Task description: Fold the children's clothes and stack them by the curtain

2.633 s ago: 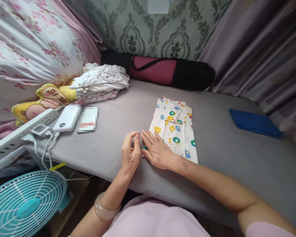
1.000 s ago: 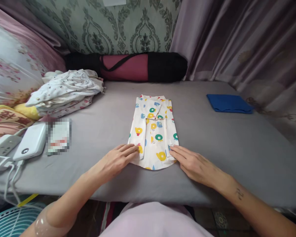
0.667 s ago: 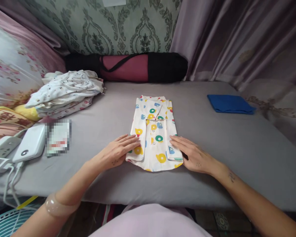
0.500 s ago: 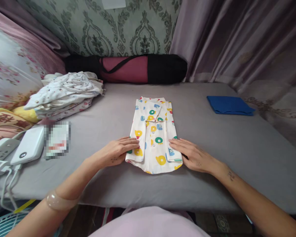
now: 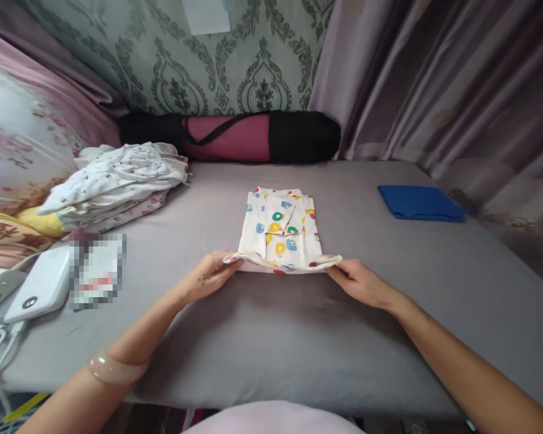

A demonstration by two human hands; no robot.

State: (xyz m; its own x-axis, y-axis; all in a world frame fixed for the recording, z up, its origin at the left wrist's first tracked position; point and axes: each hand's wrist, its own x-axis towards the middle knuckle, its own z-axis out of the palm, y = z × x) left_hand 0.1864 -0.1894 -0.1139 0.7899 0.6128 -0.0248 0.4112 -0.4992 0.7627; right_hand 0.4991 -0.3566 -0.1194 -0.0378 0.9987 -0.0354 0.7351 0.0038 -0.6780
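A white shirt [image 5: 278, 232] with a colourful print lies on the grey sheet, its sleeves folded in over the front and its collar end away from me. Its near end is raised and bent up off the sheet. My left hand [image 5: 212, 275] pinches the left corner of that raised end, thumb on the near side. At the right corner, my right hand [image 5: 359, 282] grips the cloth in the same way. The fingertips of both hands are partly hidden by the fabric.
A folded blue cloth [image 5: 420, 203] lies at the right. Behind is a long black and maroon bag [image 5: 235, 137]. On the left are piled white cloths [image 5: 117, 178], a white power bank [image 5: 40, 283] with cables, and a blurred packet [image 5: 98, 271].
Both hands lay flat on the shirt's lower sides before. Now they have closed on its near corners and lifted that end up and away from me. The view has tilted slightly upward.
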